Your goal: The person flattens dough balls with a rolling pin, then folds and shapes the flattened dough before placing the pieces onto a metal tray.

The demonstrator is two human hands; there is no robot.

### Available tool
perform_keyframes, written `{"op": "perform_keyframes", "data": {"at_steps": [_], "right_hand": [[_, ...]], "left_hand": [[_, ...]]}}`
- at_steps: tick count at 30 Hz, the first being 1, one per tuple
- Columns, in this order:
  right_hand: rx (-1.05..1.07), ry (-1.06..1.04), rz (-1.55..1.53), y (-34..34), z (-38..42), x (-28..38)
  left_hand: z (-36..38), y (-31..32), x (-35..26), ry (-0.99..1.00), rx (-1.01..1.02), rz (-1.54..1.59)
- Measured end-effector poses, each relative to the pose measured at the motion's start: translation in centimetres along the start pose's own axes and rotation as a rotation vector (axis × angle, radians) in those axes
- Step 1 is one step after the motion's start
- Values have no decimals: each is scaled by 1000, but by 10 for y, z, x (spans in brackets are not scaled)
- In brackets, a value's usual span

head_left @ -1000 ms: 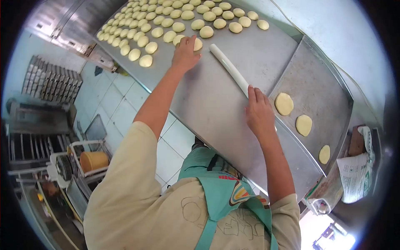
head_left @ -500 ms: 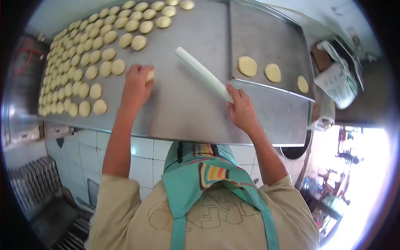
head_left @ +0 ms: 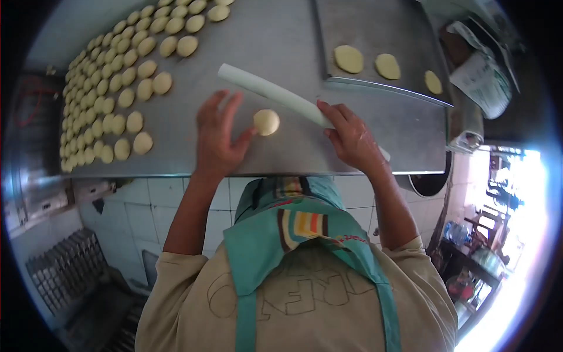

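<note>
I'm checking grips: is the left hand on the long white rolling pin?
No, only the right hand holds the long white rolling pin.

printed bag [head_left: 484, 85] upper right; pale tiles [head_left: 218, 220]; cluttered shelf [head_left: 478, 267] lower right.

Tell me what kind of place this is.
Probably a bakery kitchen: many dough balls on a metal table, a rolling pin in the right hand, and flattened rounds on a tray.
</note>
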State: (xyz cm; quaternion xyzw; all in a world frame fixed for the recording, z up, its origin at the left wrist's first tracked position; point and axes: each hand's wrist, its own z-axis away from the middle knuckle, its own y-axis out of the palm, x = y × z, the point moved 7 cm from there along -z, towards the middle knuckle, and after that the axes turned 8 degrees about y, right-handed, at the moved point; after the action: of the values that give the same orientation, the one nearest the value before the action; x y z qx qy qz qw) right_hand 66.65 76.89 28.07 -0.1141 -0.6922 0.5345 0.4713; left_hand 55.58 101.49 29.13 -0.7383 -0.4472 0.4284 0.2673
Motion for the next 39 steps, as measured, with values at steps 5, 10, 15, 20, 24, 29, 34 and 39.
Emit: {"op": "perform_keyframes", "data": {"at_steps": [5,10,15,20,24,29,34,39], "right_hand": [[158,-202,46,28,-27,51],[247,-247,222,40,-34,48],[69,-87,363,30,-17,4],[-22,-85,332,33,-14,0],[-92,-84,292,36,-8,-7],[-31,-70,264,30,-19,-10],[-67,-39,277,23,-21,-8],[-26,-57,273,14,-10,11]], "left_hand": [[-7,-28,12,123,149,-327],[11,-7,53,166,340,-212],[33,-8,67,76,340,-127],[30,1,79,38,402,-104],[28,5,70,95,410,-153],[24,2,69,113,285,-194],[11,-6,53,48,262,-197],[28,-23,42,-20,232,-198]]}}
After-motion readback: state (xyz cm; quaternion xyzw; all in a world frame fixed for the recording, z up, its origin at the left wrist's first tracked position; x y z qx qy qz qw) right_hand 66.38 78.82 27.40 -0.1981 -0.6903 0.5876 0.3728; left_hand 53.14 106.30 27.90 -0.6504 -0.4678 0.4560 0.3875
